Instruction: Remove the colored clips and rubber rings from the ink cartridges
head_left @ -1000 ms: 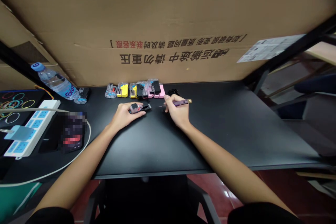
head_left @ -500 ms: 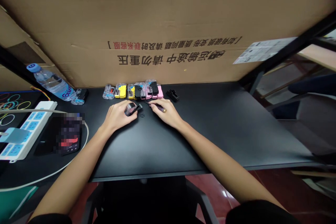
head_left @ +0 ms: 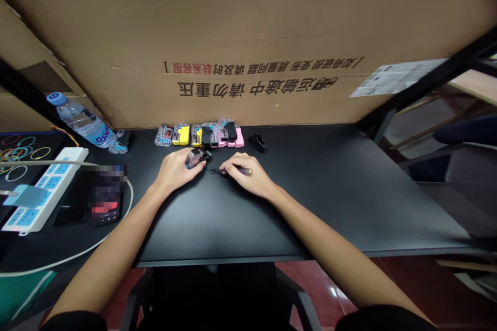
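Observation:
My left hand (head_left: pixel 176 171) rests on the black desk (head_left: pixel 310 201) and grips a small clear cartridge-like device (head_left: pixel 194 158) with a black end. My right hand (head_left: pixel 245 175) lies just right of it, fingers pinched round a thin purple pen-shaped tool (head_left: pixel 233 170). The tool's tip points left at a tiny round part (head_left: pixel 212 170) on the desk between my hands. Behind them, a row of small clear, yellow, black and pink devices (head_left: pixel 202 135) lines the desk's back edge. A loose black piece (head_left: pixel 258 142) lies right of that row.
A large cardboard sheet (head_left: pixel 248 41) stands along the back of the desk. At the left are a water bottle (head_left: pixel 79 120), a white power strip (head_left: pixel 42 189), a white cable and a dark phone-like object (head_left: pixel 104 196). A black metal frame leg (head_left: pixel 419 85) rises at the right.
My right hand has come down and left from a raised position with the purple tool, first over near the device, now low on the desk with the tip at the small round part.

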Demonstrator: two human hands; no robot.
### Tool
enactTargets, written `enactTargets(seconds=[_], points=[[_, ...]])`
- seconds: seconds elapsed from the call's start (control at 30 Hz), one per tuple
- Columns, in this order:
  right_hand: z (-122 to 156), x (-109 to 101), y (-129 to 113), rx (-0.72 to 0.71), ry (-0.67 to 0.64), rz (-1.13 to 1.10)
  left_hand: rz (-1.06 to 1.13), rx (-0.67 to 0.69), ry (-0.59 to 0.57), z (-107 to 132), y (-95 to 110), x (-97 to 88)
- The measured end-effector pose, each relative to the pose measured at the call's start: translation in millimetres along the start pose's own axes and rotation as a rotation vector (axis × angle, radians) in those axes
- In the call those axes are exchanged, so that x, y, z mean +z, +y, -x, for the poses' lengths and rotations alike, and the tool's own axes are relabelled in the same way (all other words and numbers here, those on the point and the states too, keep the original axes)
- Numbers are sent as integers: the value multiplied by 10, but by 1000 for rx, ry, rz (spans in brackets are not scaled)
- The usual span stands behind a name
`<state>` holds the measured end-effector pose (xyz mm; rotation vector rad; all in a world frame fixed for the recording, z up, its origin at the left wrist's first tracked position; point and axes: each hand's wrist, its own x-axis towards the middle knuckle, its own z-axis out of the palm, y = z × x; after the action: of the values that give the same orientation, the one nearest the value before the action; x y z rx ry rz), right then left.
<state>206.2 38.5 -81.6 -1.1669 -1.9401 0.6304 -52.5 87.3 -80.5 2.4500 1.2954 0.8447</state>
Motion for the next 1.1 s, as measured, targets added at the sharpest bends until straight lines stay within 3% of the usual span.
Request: enactTargets(seconds=[0.1, 0.27, 0.37, 0.53, 0.6, 0.7, 0.8, 1.1], points=[[-7, 2, 29, -9, 8, 55, -7, -6, 1, 1, 3, -2], [-26, -254, 147, 113, 180, 172, 14, -43, -1, 5, 4, -11], [-22, -361, 158, 168, 261, 127, 87, -120, 17, 6, 12, -21], [8, -285, 22, -16, 343, -4, 316, -154, -69, 11, 64, -33], [26, -198, -51, -70, 281, 17, 424, -163, -139, 22, 99, -24], [62, -64, -146, -107, 70, 66, 537, -172, -190, 40, 146, 0], [99, 20, -196, -104, -104, 90, 571, -99, -209, 44, 159, 16], [95, -32, -37, -110, -134, 89, 644, -7, -323, 59, 144, 74]])
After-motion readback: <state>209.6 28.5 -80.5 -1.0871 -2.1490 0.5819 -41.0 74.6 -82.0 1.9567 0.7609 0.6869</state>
